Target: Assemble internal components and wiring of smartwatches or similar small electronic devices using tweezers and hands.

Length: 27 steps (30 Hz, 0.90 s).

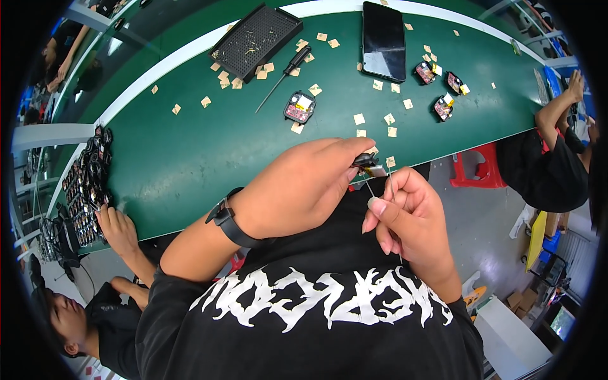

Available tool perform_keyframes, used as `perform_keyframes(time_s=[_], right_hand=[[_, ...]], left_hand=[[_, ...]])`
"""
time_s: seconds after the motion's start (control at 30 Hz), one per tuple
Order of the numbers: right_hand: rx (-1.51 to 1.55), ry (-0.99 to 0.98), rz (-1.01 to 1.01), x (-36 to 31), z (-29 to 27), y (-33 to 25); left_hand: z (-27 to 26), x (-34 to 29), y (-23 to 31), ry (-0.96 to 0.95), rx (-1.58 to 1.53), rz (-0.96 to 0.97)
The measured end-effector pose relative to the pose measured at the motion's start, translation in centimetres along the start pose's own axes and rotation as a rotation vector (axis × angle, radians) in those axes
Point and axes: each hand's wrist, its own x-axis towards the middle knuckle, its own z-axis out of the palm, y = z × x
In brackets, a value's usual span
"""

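My left hand [297,183], with a black watch on its wrist, grips a small black device [363,160] at the table's near edge. A silvery flat piece [378,171] shows at the device's right side. Pinched in my right hand [415,215] is a pair of thin metal tweezers [391,185], its prongs spread and pointing up beside the device. Most of the device is hidden behind my left fingers. Farther off on the green table lies an opened round-cornered device [299,107] with a red circuit board and a white piece on top.
A black tray [256,39] holding small screws and a screwdriver [285,76] lie at the back. Right of them are a black tablet [384,44] and three opened devices [443,107]. Small beige squares [360,119] are scattered about. Co-workers sit at both sides, one hand [117,227] near piled black devices [82,190].
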Motion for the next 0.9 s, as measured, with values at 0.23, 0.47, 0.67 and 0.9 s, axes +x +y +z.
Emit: perform_keyframes(time_s=[0.23, 0.47, 0.67, 0.9], right_hand=[[-0.045, 0.071, -0.049, 0.1, 0.5, 0.4], [-0.039, 0.067, -0.017, 0.3, 0.7, -0.5], [-0.034, 0.116, -0.055, 0.6, 0.9, 0.4], [-0.07, 0.125, -0.176, 0.7, 1.1, 1.5]], left_hand=[[0.0, -0.1, 0.2, 0.001, -0.1, -0.063], [0.6, -0.3, -0.2, 0.043, -0.007, 0.026], [0.5, -0.2, -0.7, 0.004, -0.031, 0.02], [-0.2, -0.3, -0.8, -0.123, -0.295, -0.166]])
